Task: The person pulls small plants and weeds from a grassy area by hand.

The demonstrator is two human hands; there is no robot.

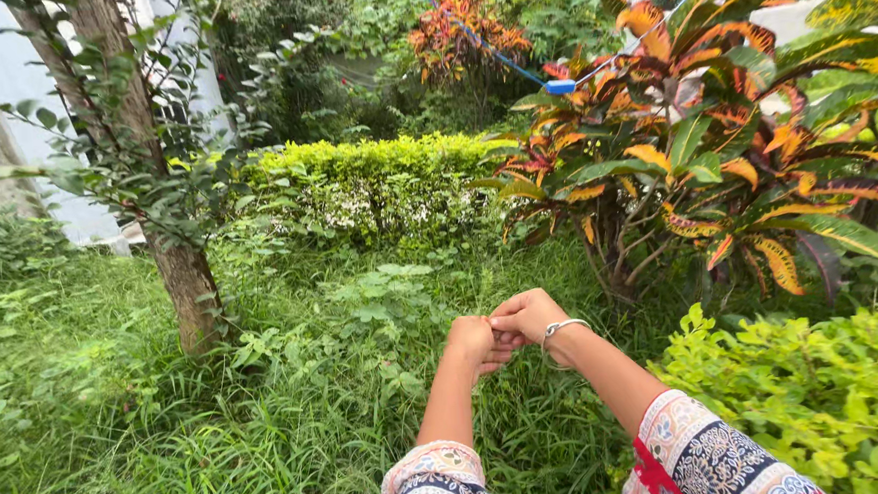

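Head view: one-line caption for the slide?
Left hand and braceleted right hand meet, fingers closed, over tall grass beside a tree trunk.

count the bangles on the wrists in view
1. A silver bangle sits on the right wrist, just behind the right hand. The left hand touches the right one; its wrist shows bare, though its far side is hidden.
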